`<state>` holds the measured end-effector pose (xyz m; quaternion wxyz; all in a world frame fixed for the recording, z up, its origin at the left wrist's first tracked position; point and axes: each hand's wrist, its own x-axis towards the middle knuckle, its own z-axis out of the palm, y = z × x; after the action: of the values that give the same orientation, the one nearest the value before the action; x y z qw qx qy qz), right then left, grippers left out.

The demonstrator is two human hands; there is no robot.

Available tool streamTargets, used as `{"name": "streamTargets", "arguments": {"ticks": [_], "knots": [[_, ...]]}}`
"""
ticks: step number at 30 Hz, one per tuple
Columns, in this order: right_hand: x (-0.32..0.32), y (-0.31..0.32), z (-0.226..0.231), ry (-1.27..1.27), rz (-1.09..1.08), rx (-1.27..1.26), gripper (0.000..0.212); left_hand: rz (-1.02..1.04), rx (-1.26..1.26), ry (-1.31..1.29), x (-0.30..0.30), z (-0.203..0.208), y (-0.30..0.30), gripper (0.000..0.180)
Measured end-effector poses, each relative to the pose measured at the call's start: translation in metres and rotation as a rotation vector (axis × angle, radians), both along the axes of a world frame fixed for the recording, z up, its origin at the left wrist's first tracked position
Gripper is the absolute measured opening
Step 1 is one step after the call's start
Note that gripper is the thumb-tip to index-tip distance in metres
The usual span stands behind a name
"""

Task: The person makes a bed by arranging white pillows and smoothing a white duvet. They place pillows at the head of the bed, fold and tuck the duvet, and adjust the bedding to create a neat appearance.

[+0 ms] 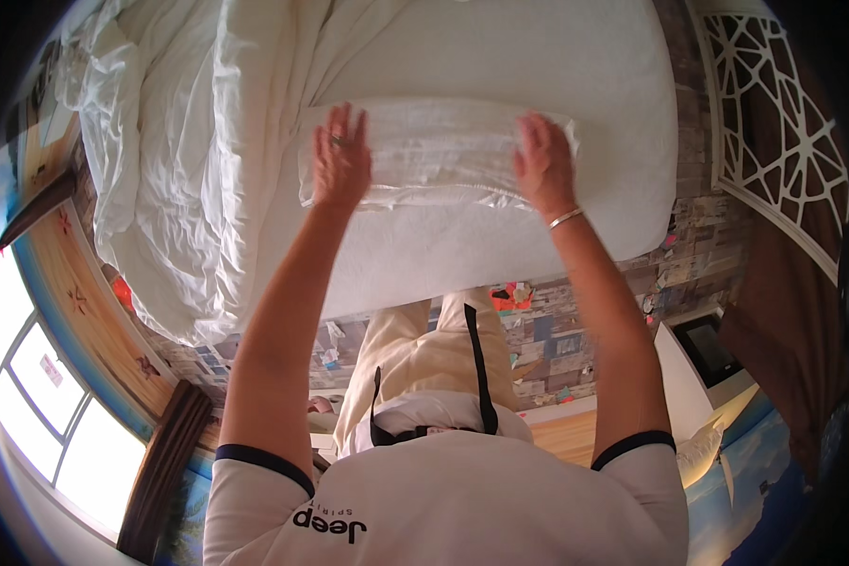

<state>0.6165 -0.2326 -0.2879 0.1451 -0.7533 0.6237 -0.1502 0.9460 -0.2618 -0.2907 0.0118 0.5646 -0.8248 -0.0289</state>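
A folded white cloth (443, 151) lies as a wide band across the white mattress (604, 85), with a loose hem along its near side. Over its left end is my left hand (342, 162), a ring on one finger, its fingers stretched out and apart. At the right end my right hand (544, 162), with a bracelet at the wrist, has its fingers extended and slightly blurred. Neither hand grips anything that shows. Whether the palms press on the cloth or hover just over it, I cannot tell.
A rumpled white duvet (174, 170) is heaped on the left of the bed and hangs over its edge. Scraps of paper and coloured litter (512, 297) lie on the patterned floor. A white lattice screen (774, 113) stands right; a bright window (52, 387) is at the left.
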Motion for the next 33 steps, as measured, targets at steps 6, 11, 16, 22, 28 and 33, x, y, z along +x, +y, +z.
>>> {"name": "streamTargets", "arguments": {"ticks": [6,11,16,22,28,33], "knots": [[0.015,0.060,-0.028,-0.008,-0.120,0.112,0.047,0.094,0.414,0.100,-0.014,-0.021,0.073,0.068],[-0.015,0.090,-0.048,-0.066,-0.664,0.083,0.061,0.071,0.366,0.214,-0.021,-0.015,0.090,0.072],[-0.014,0.077,-0.066,-0.590,-1.046,0.376,0.060,-0.055,0.658,0.174,-0.049,-0.019,0.105,0.077],[0.091,0.014,0.009,-0.953,-0.697,0.305,0.039,0.075,0.611,0.338,-0.054,-0.013,0.105,0.066],[0.238,-0.008,0.054,-0.941,-0.209,0.386,0.049,0.207,0.690,0.427,-0.022,-0.013,0.145,0.053],[0.243,0.009,0.023,-0.720,-0.111,0.160,0.053,0.282,0.570,0.384,-0.010,-0.010,0.173,0.064]]}}
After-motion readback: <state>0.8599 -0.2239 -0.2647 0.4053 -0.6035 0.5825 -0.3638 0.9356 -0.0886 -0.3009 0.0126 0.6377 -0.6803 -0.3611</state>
